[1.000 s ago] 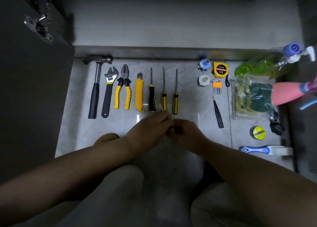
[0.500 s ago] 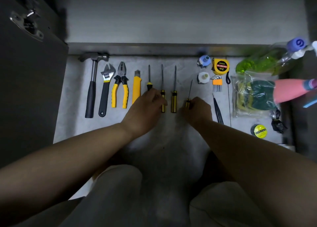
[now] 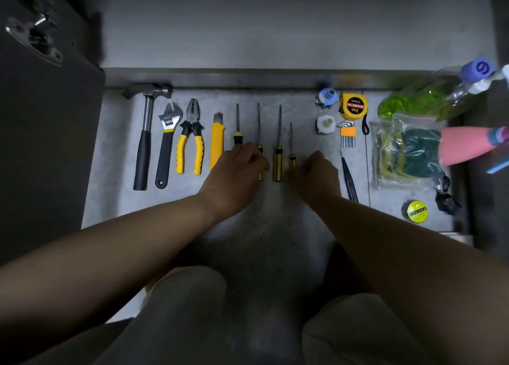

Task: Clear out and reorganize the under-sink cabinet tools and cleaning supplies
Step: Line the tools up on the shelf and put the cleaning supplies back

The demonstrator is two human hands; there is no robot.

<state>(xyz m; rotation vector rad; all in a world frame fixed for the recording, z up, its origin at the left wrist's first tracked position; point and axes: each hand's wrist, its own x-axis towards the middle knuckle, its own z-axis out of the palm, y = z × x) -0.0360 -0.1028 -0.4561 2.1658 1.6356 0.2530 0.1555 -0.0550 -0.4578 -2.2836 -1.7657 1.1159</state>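
Tools lie in a row on the grey floor (image 3: 275,227): a hammer (image 3: 143,144), an adjustable wrench (image 3: 166,141), yellow pliers (image 3: 191,141), a yellow utility knife (image 3: 217,141) and several screwdrivers. My left hand (image 3: 237,177) lies with curled fingers over the handles of the black-handled screwdriver (image 3: 237,125) and the yellow one next to it (image 3: 259,127); its grip is hidden. A third screwdriver (image 3: 278,158) lies free between my hands. My right hand (image 3: 316,176) is curled at the handle end of the small screwdriver (image 3: 291,144), which lies flat.
To the right lie black tweezers (image 3: 348,177), hex keys (image 3: 347,134), a yellow tape measure (image 3: 353,107), two small caps, a bag of sponges (image 3: 407,155), a green spray bottle (image 3: 429,100), a pink bottle (image 3: 465,147) and a yellow tape roll (image 3: 415,211). A dark cabinet door (image 3: 41,144) stands left.
Both hands moved away from my lap up to the tool row. My right hand brought the small screwdriver and laid it to the right of the others.
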